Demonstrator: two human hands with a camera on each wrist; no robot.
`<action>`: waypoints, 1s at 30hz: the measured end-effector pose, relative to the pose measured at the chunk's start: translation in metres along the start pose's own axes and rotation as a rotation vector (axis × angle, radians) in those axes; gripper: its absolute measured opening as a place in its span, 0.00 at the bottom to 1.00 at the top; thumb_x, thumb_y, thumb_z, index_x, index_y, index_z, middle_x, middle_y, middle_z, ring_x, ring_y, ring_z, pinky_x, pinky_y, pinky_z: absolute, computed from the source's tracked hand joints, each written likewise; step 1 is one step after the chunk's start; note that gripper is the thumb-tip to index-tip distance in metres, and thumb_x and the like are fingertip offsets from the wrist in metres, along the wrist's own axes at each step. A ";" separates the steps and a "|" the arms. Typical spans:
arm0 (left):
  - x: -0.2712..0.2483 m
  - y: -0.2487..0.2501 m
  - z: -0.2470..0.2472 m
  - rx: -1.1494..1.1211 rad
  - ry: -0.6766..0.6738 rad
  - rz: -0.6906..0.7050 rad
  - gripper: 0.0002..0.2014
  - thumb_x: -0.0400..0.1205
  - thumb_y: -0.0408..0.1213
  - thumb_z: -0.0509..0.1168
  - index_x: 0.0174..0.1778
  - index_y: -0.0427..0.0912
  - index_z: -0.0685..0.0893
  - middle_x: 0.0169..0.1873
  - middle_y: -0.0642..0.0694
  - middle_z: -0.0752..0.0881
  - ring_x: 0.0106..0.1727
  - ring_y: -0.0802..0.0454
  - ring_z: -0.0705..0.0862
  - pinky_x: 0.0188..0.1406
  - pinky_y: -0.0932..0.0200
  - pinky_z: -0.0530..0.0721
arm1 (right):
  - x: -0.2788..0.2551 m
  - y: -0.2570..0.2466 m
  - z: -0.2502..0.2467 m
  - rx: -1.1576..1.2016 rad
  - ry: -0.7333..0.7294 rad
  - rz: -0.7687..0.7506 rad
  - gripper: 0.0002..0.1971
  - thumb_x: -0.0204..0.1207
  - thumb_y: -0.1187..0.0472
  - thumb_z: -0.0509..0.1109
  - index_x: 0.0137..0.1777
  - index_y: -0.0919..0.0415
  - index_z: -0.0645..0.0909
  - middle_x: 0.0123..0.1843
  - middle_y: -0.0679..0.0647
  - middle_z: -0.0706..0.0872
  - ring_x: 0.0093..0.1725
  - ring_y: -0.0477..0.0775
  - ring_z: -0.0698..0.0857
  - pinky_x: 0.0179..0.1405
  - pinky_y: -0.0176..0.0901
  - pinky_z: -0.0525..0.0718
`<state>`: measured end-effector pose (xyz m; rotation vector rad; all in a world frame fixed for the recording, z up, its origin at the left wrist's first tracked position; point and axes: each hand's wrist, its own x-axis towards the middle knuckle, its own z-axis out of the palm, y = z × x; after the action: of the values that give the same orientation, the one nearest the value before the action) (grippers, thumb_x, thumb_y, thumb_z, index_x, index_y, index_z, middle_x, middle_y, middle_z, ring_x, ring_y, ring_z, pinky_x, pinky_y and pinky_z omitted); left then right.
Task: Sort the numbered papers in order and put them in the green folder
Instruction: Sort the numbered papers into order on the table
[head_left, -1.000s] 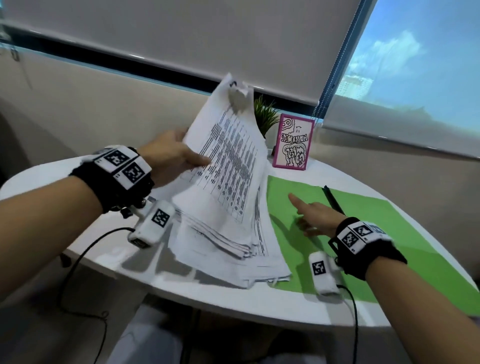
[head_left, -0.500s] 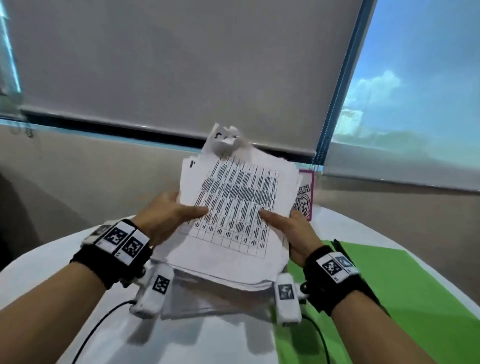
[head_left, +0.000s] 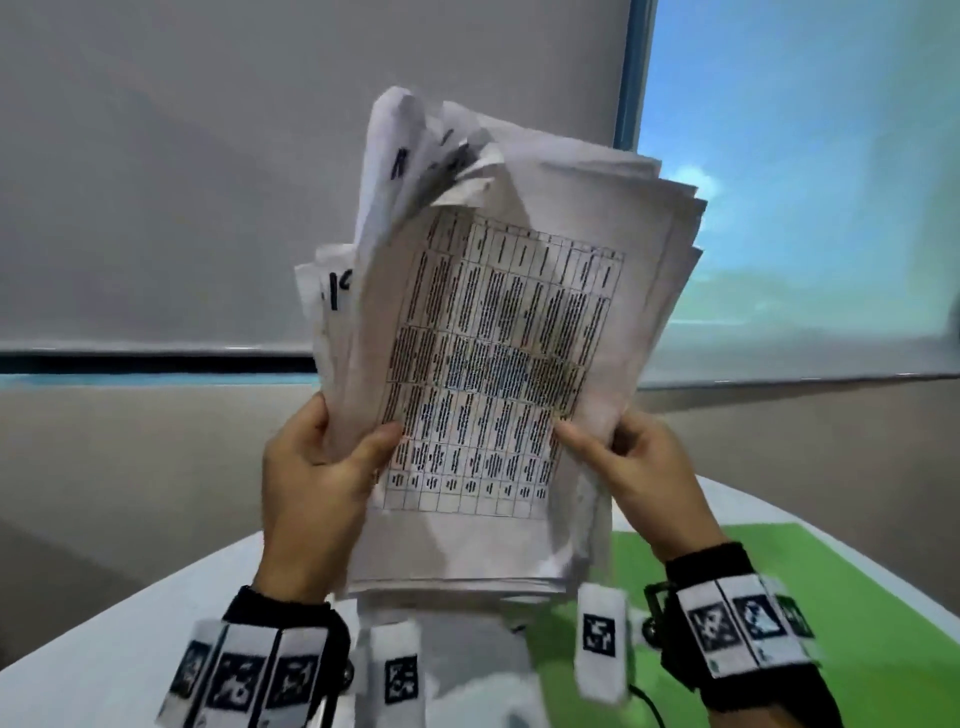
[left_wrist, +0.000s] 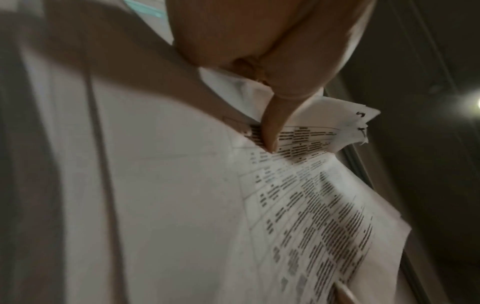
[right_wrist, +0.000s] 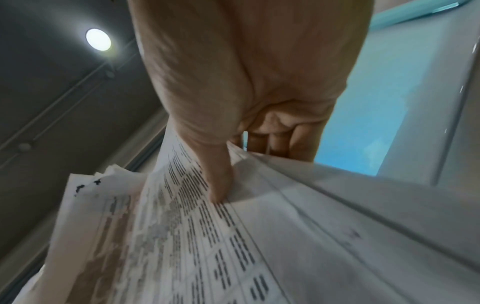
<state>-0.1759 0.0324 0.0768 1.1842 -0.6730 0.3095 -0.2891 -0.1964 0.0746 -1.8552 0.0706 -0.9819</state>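
A thick stack of white papers (head_left: 498, 353) printed with tables stands upright in front of me, its lower edge just above the table. My left hand (head_left: 317, 467) grips the stack's left side, thumb on the front sheet. My right hand (head_left: 623, 457) grips the right side, thumb on the front and fingers behind. Handwritten numbers show on curled top corners. The left wrist view shows my left thumb (left_wrist: 275, 127) pressed on the papers (left_wrist: 298, 205). The right wrist view shows my right thumb (right_wrist: 215, 174) on the papers (right_wrist: 207, 236). The green folder (head_left: 831, 613) lies open and flat on the table, right of the stack.
A round white table (head_left: 104, 649) lies below my hands. A grey roller blind (head_left: 208, 182) covers the window at the left, and bare glass (head_left: 831, 182) shows sky at the right. A black cable (head_left: 649, 701) runs from my right wrist.
The stack has gone from lying on the table to standing upright in the air. My right hand left the green folder and took the stack's right side. My head tilted up.
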 end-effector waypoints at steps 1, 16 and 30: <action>-0.004 -0.004 0.001 -0.004 0.047 0.005 0.12 0.74 0.25 0.74 0.51 0.43 0.87 0.42 0.48 0.93 0.44 0.54 0.91 0.43 0.64 0.88 | -0.005 0.002 0.002 0.011 0.001 0.009 0.11 0.73 0.58 0.78 0.53 0.59 0.88 0.46 0.50 0.94 0.47 0.49 0.92 0.46 0.43 0.89; -0.020 -0.031 0.000 -0.018 0.100 -0.120 0.25 0.69 0.38 0.79 0.59 0.38 0.78 0.48 0.44 0.90 0.48 0.50 0.88 0.53 0.41 0.87 | -0.044 0.011 0.059 0.199 0.048 0.195 0.37 0.64 0.45 0.83 0.71 0.53 0.73 0.65 0.50 0.87 0.65 0.51 0.86 0.69 0.62 0.81; 0.001 -0.026 -0.012 -0.051 0.177 -0.157 0.23 0.70 0.42 0.78 0.59 0.43 0.81 0.49 0.47 0.89 0.49 0.54 0.88 0.33 0.72 0.81 | -0.032 0.009 0.047 0.129 -0.048 0.129 0.36 0.73 0.52 0.78 0.77 0.48 0.63 0.71 0.47 0.82 0.69 0.44 0.82 0.73 0.49 0.79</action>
<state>-0.1572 0.0336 0.0554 1.1389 -0.4287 0.2599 -0.2770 -0.1514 0.0406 -1.7326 0.0945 -0.8334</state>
